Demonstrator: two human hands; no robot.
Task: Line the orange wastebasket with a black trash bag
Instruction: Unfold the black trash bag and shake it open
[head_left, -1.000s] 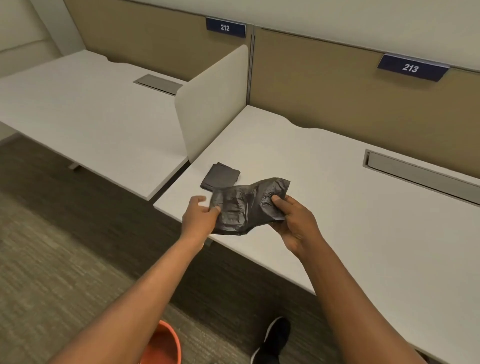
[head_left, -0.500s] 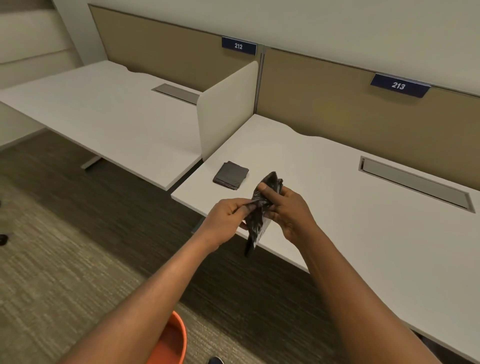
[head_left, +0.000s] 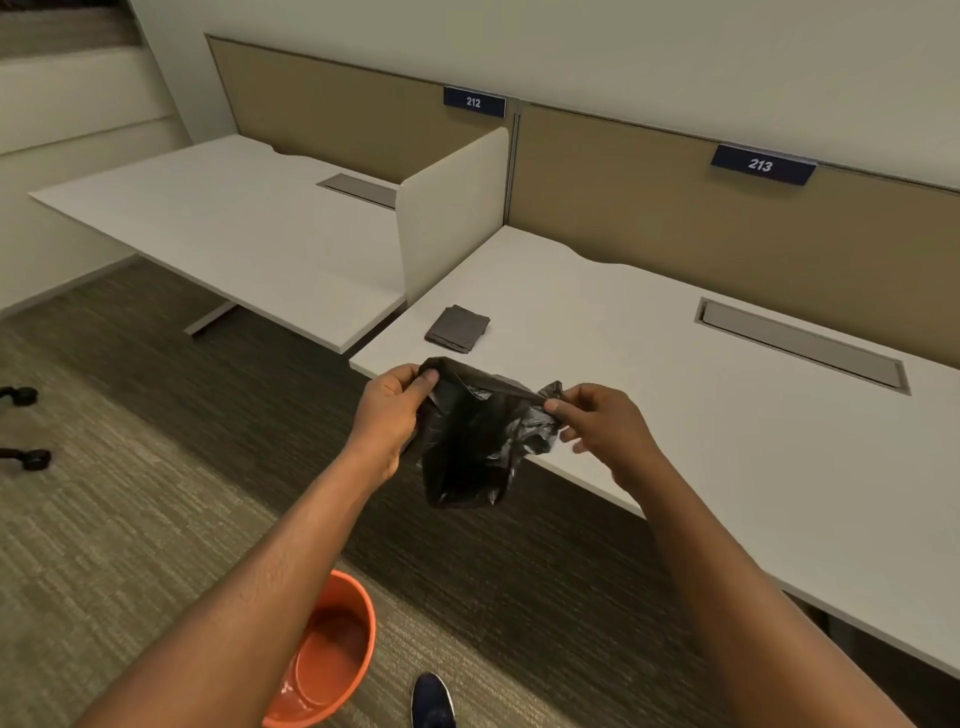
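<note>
Now my left hand (head_left: 393, 410) and right hand (head_left: 597, 431) each pinch an upper edge of the black trash bag (head_left: 470, 441), holding it stretched between them in the air at the front edge of the white desk (head_left: 675, 364), its crumpled body hanging down. What matters next is the orange wastebasket (head_left: 332, 649): it stands on the carpet well below and toward my left, partly hidden under my left forearm, so that hand is nearer. Half a second ago the bag was bunched narrow between hands held close; it is now pulled wide, mouth starting to part. A folded bag (head_left: 457, 329) lies on the desk beyond.
</note>
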